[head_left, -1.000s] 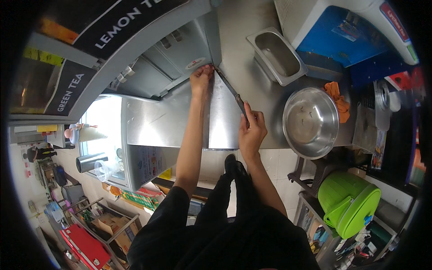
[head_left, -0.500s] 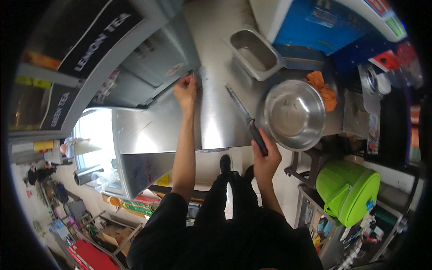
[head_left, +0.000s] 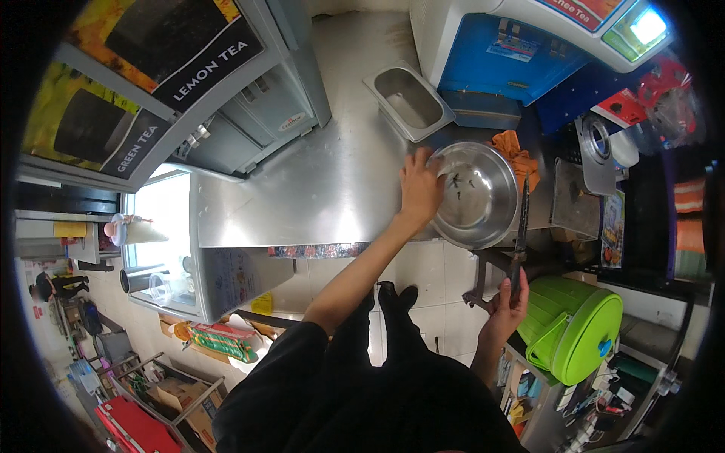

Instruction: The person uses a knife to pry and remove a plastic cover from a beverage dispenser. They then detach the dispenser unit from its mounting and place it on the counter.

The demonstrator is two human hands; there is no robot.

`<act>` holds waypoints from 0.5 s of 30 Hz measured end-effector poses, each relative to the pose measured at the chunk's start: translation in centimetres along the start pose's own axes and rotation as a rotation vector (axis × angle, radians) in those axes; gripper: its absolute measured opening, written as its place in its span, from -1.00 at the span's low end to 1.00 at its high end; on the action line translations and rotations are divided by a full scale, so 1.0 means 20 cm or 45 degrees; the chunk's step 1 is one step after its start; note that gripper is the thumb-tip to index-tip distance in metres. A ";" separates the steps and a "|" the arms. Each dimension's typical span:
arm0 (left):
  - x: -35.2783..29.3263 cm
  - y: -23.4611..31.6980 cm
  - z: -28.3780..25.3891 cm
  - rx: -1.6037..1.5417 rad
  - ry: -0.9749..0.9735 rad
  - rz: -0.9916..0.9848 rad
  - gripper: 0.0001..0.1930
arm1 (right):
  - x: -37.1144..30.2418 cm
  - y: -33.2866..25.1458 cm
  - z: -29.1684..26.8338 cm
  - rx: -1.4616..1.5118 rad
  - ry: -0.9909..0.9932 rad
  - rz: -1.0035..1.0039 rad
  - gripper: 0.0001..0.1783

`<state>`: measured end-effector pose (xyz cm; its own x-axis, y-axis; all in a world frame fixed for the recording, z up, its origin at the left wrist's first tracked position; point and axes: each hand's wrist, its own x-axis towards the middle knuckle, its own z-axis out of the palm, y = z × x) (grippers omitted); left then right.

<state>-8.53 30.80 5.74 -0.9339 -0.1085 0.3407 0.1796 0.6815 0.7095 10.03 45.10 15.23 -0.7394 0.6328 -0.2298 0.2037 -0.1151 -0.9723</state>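
My right hand is closed round the black handle of a long knife. Its blade points away from me, passing close by the right side of a round steel bowl. Several small dark bits lie inside the bowl. At the bowl's left rim is my left hand, its fingers somewhat apart and nothing visible in them. Whether the fingertips touch the rim, I cannot tell. An orange cloth lies behind the bowl's right side.
The bowl stands on a steel counter with a rectangular steel pan behind it. Grey drink dispensers flank the left, a blue-and-white machine the back right. A lidded green bin stands right of me, below the counter.
My left hand has moved right, from beside the grey dispenser to the bowl. My right hand has carried the knife right and nearer to me, and the blade has swung from leaning left to nearly straight ahead.
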 end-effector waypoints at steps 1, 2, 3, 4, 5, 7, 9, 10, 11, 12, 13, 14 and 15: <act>-0.04 -0.02 0.02 -0.124 0.128 -0.062 -0.69 | 0.00 0.01 -0.01 0.037 -0.023 0.030 -0.55; -0.07 -0.04 0.03 -0.243 0.255 -0.110 -0.62 | -0.01 0.01 -0.03 0.089 -0.071 0.054 -0.55; -0.11 -0.07 0.04 -0.348 0.038 -0.309 -0.61 | -0.01 0.02 -0.03 0.083 -0.064 0.077 -0.54; -0.15 -0.09 0.05 -0.448 -0.179 -0.495 -0.60 | -0.01 0.02 -0.04 0.093 -0.085 0.095 -0.52; -0.18 -0.11 0.05 -0.510 -0.386 -0.738 -0.58 | -0.01 0.03 -0.04 0.108 -0.119 0.124 -0.51; -0.23 -0.10 0.09 -0.233 -0.472 -0.471 -0.64 | -0.02 0.03 -0.05 0.073 -0.100 0.153 -0.51; -0.23 -0.07 0.16 -0.239 -0.329 -0.634 -0.66 | -0.01 0.03 -0.06 -0.024 -0.095 0.145 -0.52; -0.22 -0.06 0.19 -0.254 -0.328 -0.731 -0.64 | 0.00 0.03 -0.06 -0.011 -0.045 0.236 -0.53; -0.21 -0.04 0.22 -0.339 -0.286 -0.736 -0.62 | 0.00 0.03 -0.06 0.030 -0.035 0.282 -0.54; -0.19 -0.02 0.25 -0.405 -0.257 -0.763 -0.59 | 0.01 0.03 -0.07 0.071 0.014 0.326 -0.55; -0.18 0.00 0.27 -0.501 -0.191 -0.765 -0.56 | 0.02 0.03 -0.06 0.105 -0.059 0.342 -0.56; -0.17 0.03 0.29 -0.479 -0.198 -0.728 -0.54 | 0.02 0.03 -0.06 0.140 -0.103 0.363 -0.56; -0.15 0.04 0.30 -0.459 -0.262 -0.737 -0.52 | 0.02 0.03 -0.05 0.160 -0.092 0.396 -0.57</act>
<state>-7.36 36.04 1.52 -0.9432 -0.2177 -0.2510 -0.3053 0.2702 0.9131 10.58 46.10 14.69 -0.6987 0.4970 -0.5146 0.3494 -0.3905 -0.8517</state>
